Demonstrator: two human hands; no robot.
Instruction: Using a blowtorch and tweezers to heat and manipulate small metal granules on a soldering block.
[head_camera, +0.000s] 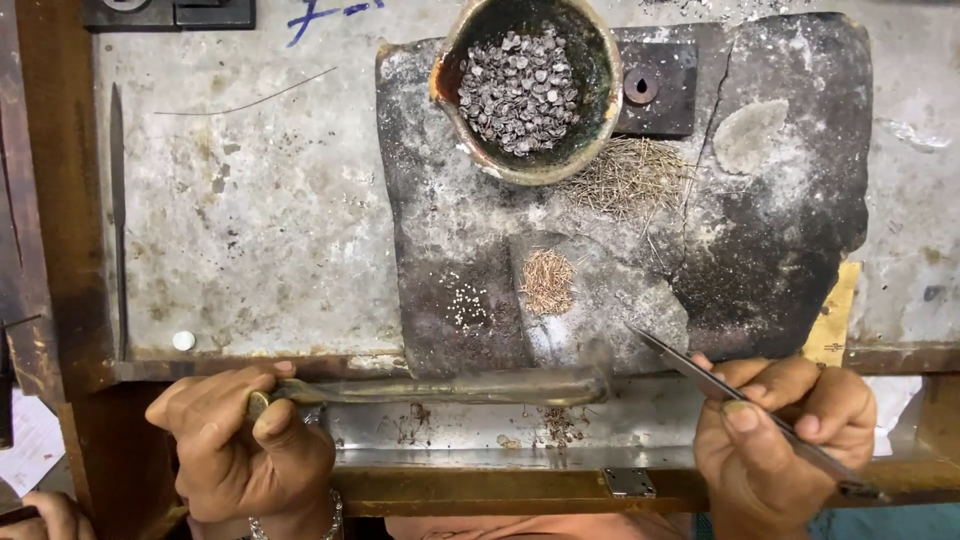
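My left hand (240, 440) grips a long brass-coloured metal tube (450, 388) that lies level along the bench's front edge, its tip near the dark slab. My right hand (780, 435) holds thin steel tweezers (700, 375), their points resting at the lower edge of a charred grey slab (790, 220). On the slab sit a small heap of short copper-coloured wire bits (547, 281), a patch of tiny pale beads (467, 303) and a spread of fine wire pieces (630, 175).
A round worn bowl (600, 120) full of small grey metal discs stands at the slab's top. A dark square block with a hole (655, 88) lies beside it. A long file (117, 200) lies at the left edge, a white bead (183, 340) near it. Another person's fingers (50, 512) show at bottom left.
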